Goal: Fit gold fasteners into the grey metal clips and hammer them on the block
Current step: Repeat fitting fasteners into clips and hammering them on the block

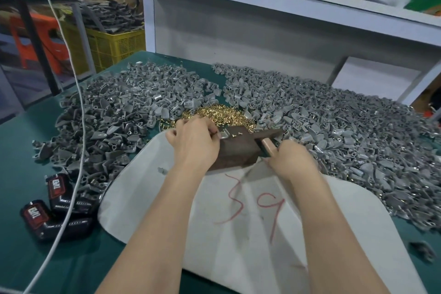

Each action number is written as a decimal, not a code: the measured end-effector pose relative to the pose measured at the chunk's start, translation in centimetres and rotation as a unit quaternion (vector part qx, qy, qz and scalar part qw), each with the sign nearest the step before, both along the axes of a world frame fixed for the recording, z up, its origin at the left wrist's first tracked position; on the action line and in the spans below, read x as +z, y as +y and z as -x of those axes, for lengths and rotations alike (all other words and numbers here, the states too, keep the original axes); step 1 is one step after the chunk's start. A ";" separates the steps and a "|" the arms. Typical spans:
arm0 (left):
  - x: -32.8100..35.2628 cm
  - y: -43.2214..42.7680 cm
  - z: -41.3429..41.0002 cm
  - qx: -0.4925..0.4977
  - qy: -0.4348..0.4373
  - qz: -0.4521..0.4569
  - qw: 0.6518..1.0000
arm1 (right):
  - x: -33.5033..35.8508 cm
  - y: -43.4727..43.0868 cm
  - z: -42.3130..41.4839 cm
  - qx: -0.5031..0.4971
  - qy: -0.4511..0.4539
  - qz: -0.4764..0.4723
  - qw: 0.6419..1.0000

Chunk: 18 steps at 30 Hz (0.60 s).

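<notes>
One green-covered worktable (pixel 28 150) carries everything. Two broad heaps of grey metal clips, one at the left (pixel 114 112) and one at the right (pixel 334 131), fill its far half. A white sheet marked in red (pixel 238 234) lies near, under the forearms. A pile of small gold fasteners (pixel 222 114) sits between the heaps, just beyond the rusty brown metal block (pixel 236 150), which rests on the sheet's far edge. The left hand (pixel 195 143) lies over the block's left end, fingers curled to pinch a single grey clip (pixel 223 135) against the top face. The right hand (pixel 291 160) is wrapped round the pale wooden handle of a hammer (pixel 267 147), at the block's right end. The handle's long axis runs from near right to far left, so the held clip lies left of and slightly beyond the hammer, the right hand being the striking one. A few loose fasteners (pixel 235 135) rest on the block beside the clip; whether one is seated in it cannot be told.
</notes>
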State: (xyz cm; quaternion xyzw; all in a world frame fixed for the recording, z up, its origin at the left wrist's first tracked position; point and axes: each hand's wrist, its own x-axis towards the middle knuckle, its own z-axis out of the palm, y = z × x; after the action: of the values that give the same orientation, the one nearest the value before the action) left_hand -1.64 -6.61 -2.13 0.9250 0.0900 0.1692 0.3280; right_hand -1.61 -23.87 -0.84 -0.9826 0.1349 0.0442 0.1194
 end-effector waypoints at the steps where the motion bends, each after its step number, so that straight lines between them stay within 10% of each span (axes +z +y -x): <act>1: 0.0 0.0 0.0 0.000 0.001 0.002 1.000 | -0.2 0.0 -0.1 0.000 -0.008 -0.003 1.000; 18: -0.5 0.1 -0.3 0.001 -0.004 0.015 1.000 | 3.3 2.7 3.1 0.180 -0.295 -0.141 0.928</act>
State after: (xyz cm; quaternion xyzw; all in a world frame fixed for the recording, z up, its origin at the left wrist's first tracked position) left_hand -1.30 -6.49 -2.59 0.9193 0.0921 0.1725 0.3415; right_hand -4.66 -21.13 2.49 -0.9322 -0.0928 -0.2082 0.2812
